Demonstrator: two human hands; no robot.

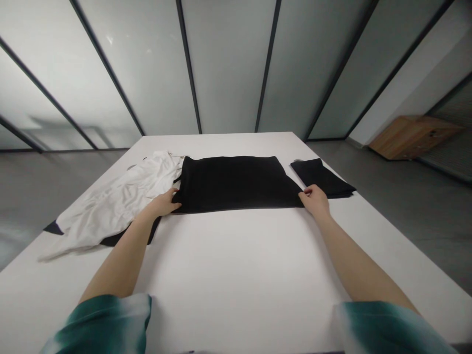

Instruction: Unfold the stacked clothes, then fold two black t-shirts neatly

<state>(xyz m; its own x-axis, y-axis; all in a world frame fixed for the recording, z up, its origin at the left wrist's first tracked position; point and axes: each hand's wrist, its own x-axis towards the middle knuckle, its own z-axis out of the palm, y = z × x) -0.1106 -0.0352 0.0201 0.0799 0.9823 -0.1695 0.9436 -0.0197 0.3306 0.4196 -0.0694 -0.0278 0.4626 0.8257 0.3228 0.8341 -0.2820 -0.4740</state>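
Note:
A black piece of cloth [236, 183], folded into a wide rectangle, lies across the middle of the white table [236, 275]. Its exact kind of garment cannot be made out. My left hand [165, 202] grips its near left corner between thumb and fingers. At the near right corner, my right hand [315, 199] pinches the same cloth. Both forearms reach forward over the table, spread wide apart. A short dark strap or cord shows at the cloth's left edge, just beyond my left hand.
Left of the black cloth lies a crumpled white garment [121, 196], with dark fabric [114, 239] showing beneath it. On the right rests a smaller folded black cloth [321, 178]. Frosted glass panels [228, 69] stand behind the table, and a wooden cabinet [409, 137] is at far right.

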